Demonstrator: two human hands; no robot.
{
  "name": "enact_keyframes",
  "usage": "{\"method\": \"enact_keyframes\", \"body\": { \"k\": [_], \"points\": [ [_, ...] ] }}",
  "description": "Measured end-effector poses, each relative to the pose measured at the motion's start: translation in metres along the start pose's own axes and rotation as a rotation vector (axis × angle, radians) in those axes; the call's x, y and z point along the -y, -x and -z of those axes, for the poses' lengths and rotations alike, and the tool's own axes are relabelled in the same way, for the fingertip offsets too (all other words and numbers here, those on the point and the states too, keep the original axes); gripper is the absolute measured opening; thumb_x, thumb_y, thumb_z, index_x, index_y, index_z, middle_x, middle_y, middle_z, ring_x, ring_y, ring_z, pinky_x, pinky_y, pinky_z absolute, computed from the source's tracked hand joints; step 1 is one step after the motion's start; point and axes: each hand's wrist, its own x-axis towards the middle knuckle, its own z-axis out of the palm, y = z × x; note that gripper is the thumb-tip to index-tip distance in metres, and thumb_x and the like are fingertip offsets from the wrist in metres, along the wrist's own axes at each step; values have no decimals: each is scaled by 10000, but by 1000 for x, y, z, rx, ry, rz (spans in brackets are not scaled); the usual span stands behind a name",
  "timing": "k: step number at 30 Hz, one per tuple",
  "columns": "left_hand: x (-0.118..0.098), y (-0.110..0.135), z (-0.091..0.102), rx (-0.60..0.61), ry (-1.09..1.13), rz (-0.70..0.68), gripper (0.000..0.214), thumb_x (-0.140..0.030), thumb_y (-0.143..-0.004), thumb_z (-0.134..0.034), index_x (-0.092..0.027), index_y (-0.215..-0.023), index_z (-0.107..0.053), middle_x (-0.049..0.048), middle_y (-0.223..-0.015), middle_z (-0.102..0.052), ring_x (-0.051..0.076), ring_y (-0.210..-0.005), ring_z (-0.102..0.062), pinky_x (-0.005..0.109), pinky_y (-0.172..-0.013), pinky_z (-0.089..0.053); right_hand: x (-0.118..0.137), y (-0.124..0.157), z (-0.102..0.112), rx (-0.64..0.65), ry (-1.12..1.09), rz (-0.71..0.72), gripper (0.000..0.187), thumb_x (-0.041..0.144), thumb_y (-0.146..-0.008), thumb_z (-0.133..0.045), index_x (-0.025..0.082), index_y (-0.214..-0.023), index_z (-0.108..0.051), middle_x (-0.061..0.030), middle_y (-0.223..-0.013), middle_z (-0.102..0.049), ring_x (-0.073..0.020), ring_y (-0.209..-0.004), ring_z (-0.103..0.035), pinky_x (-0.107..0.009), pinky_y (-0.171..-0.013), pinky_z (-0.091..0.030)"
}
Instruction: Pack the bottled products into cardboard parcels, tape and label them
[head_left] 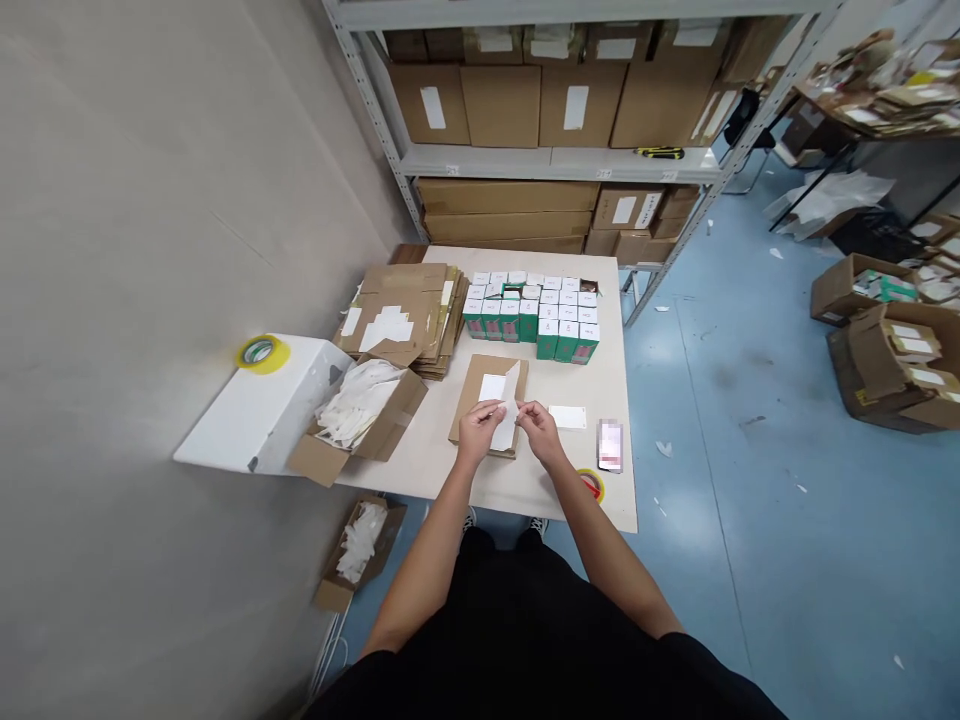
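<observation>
My left hand (480, 422) and my right hand (537, 421) are both pinched on a white paper label sheet (508, 412), held just above a flat brown cardboard box (480, 385) near the table's front edge. Part of the sheet curls upward between my fingers. Another white label (567, 417) lies on the table just right of my right hand. Behind the box stand several green-and-white small boxes (534, 315) packed in rows.
A stack of flattened cartons (405, 315) lies at the table's left. An open carton of white bags (360, 410) sits beside a white box with a tape roll (262, 353). A phone (610, 446) and tape roll (591, 484) lie at the right. Shelves of cartons (540, 110) stand behind.
</observation>
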Motion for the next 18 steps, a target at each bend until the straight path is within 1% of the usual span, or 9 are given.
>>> {"method": "enact_keyframes", "body": {
  "k": [3, 4, 7, 9, 10, 12, 14, 16, 18],
  "points": [
    [5, 0, 2, -98, 29, 53, 286, -475, -723, -887, -216, -835, -842, 100, -1030, -767, 268, -1009, -698, 381, -903, -568, -8, -4, 0, -1, -40, -52, 306, 536, -848, -675, 263, -806, -544, -64, -1160, -743, -261, -1061, -689, -401, -906, -562],
    [6, 1, 3, -112, 28, 61, 277, -464, -722, -886, -211, -820, -836, 97, -1018, -767, 264, -992, -699, 370, -881, -569, -10, -5, -2, -1, -48, -72, 310, 544, -847, -675, 265, -816, -544, -58, -1112, -742, -258, -1049, -693, -397, -896, -565],
    [8, 4, 5, -85, 9, 47, 247, -444, -763, -851, -200, -798, -827, 92, -983, -767, 252, -960, -702, 351, -849, -561, -15, -9, -10, 22, -56, -105, 343, 549, -786, -761, 270, -893, -592, -50, -1020, -739, -251, -1002, -703, -392, -891, -564],
    [8, 7, 10, -65, -2, 19, 235, -435, -793, -823, -201, -813, -830, 91, -988, -768, 246, -970, -703, 348, -868, -556, -14, -11, -17, 42, -32, -87, 377, 545, -748, -807, 267, -926, -626, -69, -1053, -755, -262, -1032, -702, -402, -929, -551],
    [8, 8, 14, -75, 1, 13, 231, -432, -800, -815, -203, -821, -831, 89, -996, -769, 242, -972, -703, 346, -875, -553, -13, -11, -21, 47, -13, -68, 369, 548, -753, -804, 264, -921, -638, -84, -1104, -762, -274, -1077, -697, -411, -956, -541],
    [8, 11, 24, -120, 23, 21, 222, -426, -796, -818, -206, -822, -832, 84, -1004, -766, 234, -957, -702, 336, -866, -550, -11, -11, -29, 57, 26, -36, 329, 553, -793, -767, 260, -881, -649, -107, -1218, -755, -298, -1177, -674, -430, -998, -521],
    [9, 14, 39, -169, 51, 35, 215, -417, -776, -837, -206, -815, -830, 80, -997, -761, 228, -925, -699, 324, -832, -546, -10, -10, -38, 72, 49, -25, 302, 542, -819, -742, 259, -850, -644, -111, -1287, -742, -310, -1230, -653, -444, -1013, -510],
    [11, 17, 58, -213, 70, 27, 212, -412, -769, -844, -206, -813, -828, 81, -997, -756, 226, -916, -697, 316, -807, -541, -11, -8, -50, 93, 63, -24, 291, 529, -827, -731, 258, -836, -624, -108, -1311, -737, -312, -1232, -650, -449, -1005, -511],
    [15, 20, 83, -289, 78, 4, 216, -417, -777, -832, -205, -817, -824, 83, -1002, -756, 227, -934, -694, 308, -802, -538, -15, -6, -65, 102, 80, -14, 290, 525, -841, -707, 257, -827, -597, -108, -1343, -724, -307, -1226, -646, -446, -994, -513]
  ]
}}
